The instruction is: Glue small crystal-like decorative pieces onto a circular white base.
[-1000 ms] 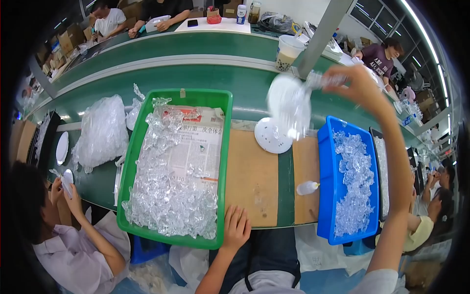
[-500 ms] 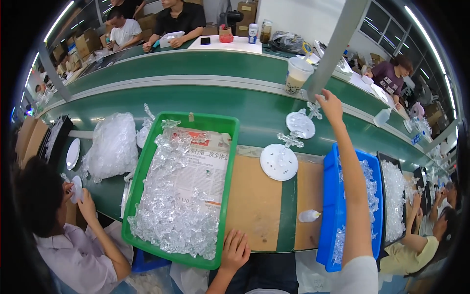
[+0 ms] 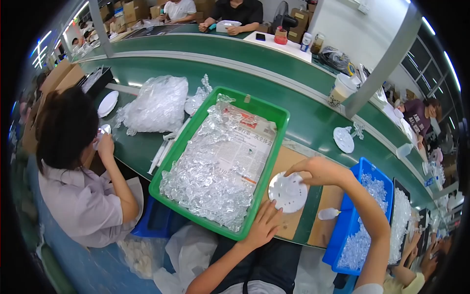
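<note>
A round white disc (image 3: 289, 198) with small holes and a raised centre lies on the brown board, just right of the green tray. My right hand (image 3: 320, 170) reaches over its far right edge, fingers bent and closed on the rim; part of the disc is hidden beneath them. My left hand (image 3: 264, 226) lies open between the tray and the disc, its fingertips at the disc's near left edge. Farther off, a second white disc (image 3: 343, 140) carries a clear plastic piece (image 3: 358, 130). A small translucent bottle (image 3: 328, 213) lies to the right.
The green tray (image 3: 283, 117) holds clear plastic pieces on newspaper. More clear pieces fill a blue bin (image 3: 338, 235) at right. A bubble-tea cup (image 3: 341, 90) stands by the metal post (image 3: 387, 59). A co-worker (image 3: 83, 196) sits at left, near a bulging plastic bag (image 3: 159, 103).
My view has turned left. My right hand has come back from the far bench to the near disc, which now lies closer to me. My left hand has moved from the tray's side to the disc's edge.
</note>
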{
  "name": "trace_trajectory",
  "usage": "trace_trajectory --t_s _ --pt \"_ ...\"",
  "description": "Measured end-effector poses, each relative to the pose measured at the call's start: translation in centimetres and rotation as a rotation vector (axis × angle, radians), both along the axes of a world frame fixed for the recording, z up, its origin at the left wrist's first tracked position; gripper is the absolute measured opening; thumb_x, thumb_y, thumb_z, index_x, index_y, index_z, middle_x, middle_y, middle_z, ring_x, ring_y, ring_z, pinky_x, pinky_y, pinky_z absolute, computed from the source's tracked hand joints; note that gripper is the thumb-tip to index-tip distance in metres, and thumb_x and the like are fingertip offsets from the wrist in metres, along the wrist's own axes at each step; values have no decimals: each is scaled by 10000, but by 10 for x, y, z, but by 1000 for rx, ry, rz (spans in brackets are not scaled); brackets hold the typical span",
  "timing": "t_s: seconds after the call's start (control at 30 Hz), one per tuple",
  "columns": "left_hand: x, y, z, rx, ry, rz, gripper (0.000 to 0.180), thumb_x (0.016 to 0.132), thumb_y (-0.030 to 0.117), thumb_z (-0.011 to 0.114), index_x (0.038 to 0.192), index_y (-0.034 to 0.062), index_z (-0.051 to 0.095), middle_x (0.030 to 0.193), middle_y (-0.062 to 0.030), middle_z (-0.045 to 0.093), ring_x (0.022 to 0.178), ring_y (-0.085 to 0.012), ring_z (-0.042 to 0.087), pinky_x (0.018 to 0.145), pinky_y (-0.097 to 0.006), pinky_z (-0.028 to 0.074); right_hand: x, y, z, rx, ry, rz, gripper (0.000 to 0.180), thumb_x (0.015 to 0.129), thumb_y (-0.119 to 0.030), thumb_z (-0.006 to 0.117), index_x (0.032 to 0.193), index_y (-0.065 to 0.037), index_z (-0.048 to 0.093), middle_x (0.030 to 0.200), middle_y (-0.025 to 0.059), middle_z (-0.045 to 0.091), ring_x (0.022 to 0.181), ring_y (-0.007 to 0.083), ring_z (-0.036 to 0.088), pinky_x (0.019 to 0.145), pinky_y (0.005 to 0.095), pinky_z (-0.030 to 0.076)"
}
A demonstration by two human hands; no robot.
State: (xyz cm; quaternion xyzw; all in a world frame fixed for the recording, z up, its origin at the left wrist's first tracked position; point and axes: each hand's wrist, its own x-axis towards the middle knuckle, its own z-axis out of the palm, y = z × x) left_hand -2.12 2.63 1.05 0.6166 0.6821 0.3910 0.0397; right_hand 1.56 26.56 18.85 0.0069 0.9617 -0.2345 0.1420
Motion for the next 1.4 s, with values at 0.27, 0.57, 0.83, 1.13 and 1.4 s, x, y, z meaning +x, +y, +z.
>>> trace_trajectory --t_s 0.27,0.57,0.83,1.13,1.4 --pt "12 7 -17 -27 3 18 531 867 293 554 1353 114 439 1462 -152 314 1340 -339 301 1071 -482 261 -142 -73 -56 375 -57 36 419 660 -243 739 1035 -94 624 962 149 659 920 322 630 756 412 509" --pt "14 -10 12 110 -286 14 505 864 93 590 1341 59 430 1355 -187 428 1269 -320 413 1016 -447 362 -51 -73 16 -67 381 -81 242 687 -207 686 903 -105 649 855 84 604 811 269 612 701 389 486" --pt "40 -23 68 274 -1591 -261 513 862 -33 600 1333 -26 396 1187 -114 562 1051 -191 579 889 -310 494 77 -135 13 -212 118 -321 326 773 -213 672 1076 -95 643 885 114 620 811 280 636 722 358 515" --pt "30 -22 26 -46 -1258 -47 338 976 162 458 1258 -15 519 1162 -142 599 959 -181 624 837 -281 478 105 -154 -62 -441 528 -979 353 746 -140 761 1045 1 635 873 69 680 764 115 640 656 227 499" --pt "9 -1 12 -188 34 57 471 873 219 575 1286 8 492 1422 -239 312 1340 -418 255 1077 -477 266 66 -108 -105 -190 499 -1090 334 754 -290 728 775 27 624 637 122 630 589 218 634 567 322 481"
